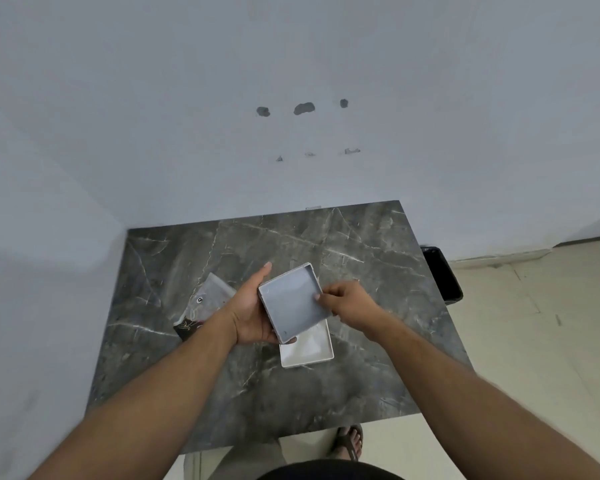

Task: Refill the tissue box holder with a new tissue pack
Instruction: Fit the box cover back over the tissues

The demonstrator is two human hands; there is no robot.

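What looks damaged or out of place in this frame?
The wall behind the marble table has three dark gouged holes with chipped marks beneath. On the table nothing is spilled or broken.

A dark marble-patterned bench (361, 258) stands against a pale wall (187, 98) marked with three dark patches (303, 108). A black bin (442, 275) sits just beside the bench's right edge on a cream tiled floor (534, 341), and a sandal (350, 441) shows below the bench's near edge.
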